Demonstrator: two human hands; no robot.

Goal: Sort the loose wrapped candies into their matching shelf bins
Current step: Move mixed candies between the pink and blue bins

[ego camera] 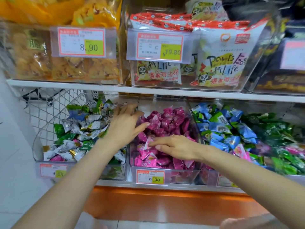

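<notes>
Three clear bins stand on the lower shelf. The left bin (37,152) holds white, green and a few pink candies (57,158). The middle bin (181,172) is full of magenta candies (166,119). The right bin holds blue and green candies (219,128) with some pink ones (240,150) mixed in. My left hand (123,125) hovers with spread fingers over the wall between the left and middle bins, holding nothing visible. My right hand (175,147) lies flat over the middle bin, its fingertips touching a light pink candy (148,142).
The upper shelf carries clear bins of yellow snacks (69,68) and snack packets (219,63), with price tags on the fronts. A white wire mesh panel (44,113) stands at the left. An orange shelf ledge (156,205) runs below the bins.
</notes>
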